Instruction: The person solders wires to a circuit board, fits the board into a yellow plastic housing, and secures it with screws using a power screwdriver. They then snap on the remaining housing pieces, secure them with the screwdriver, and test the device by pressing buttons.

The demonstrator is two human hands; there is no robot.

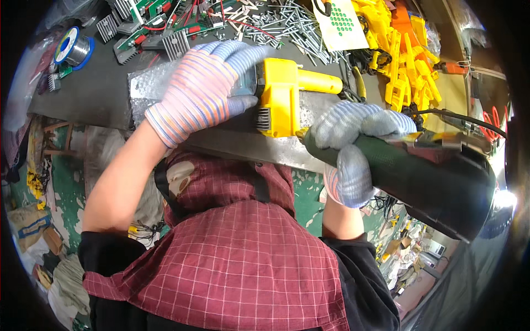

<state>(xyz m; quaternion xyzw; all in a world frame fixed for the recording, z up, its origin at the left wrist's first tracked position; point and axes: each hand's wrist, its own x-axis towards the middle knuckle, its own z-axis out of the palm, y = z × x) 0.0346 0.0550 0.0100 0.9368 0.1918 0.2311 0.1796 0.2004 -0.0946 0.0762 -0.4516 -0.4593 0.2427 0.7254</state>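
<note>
My left hand (207,83), in a striped knit glove, grips the left end of a yellow plastic housing (280,99) with fingers above and thumb below. A bluish see-through part (247,83) shows between thumb and fingers. The housing has a round yellow handle pointing right and vent slots low on its left side. My right hand (359,140), gloved too, is wrapped round a thick, dark green and black power tool (430,176). The tool lies nearly level, its narrow front end at the housing's lower right corner. Whether a bit enters the housing, I cannot tell.
Bubble wrap (144,88) lies under my left wrist. Behind are circuit boards with heat sinks (175,44), loose screws (298,33) and a solder spool (74,48). Yellow plastic parts (408,71) are heaped at right. A black cable (464,117) runs above the tool.
</note>
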